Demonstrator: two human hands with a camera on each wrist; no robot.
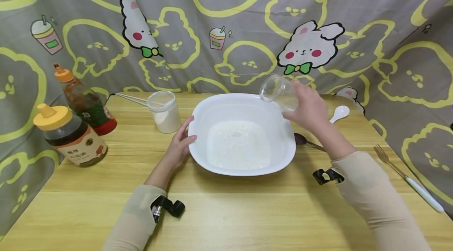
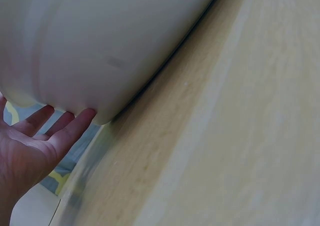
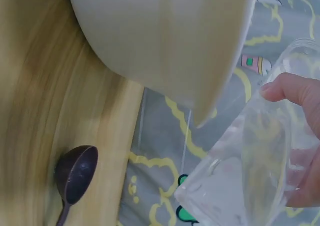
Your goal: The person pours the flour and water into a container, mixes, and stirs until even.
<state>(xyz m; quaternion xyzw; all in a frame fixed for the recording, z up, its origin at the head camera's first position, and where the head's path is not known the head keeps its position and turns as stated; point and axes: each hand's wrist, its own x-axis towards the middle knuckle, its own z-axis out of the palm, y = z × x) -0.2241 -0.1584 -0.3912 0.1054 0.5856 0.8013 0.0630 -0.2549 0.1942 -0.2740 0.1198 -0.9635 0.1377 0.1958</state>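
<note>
The clear cup [image 1: 277, 92] is tipped on its side above the far right rim of the white basin [image 1: 198, 141], the right hand [image 1: 308, 109] with its fingers wrapped around it. The basin sits mid-desk [image 1: 226, 211] with white powder spread over its bottom, something only the head view shows. The left hand [image 1: 178, 145] rests open, straight fingers [image 2: 75, 126] against the basin's left wall; the left wrist view shows them touching just under the rim. From the right wrist a dark spoon [image 3: 75, 173] lies on the desk beside the basin, and the cup looks empty there
</note>
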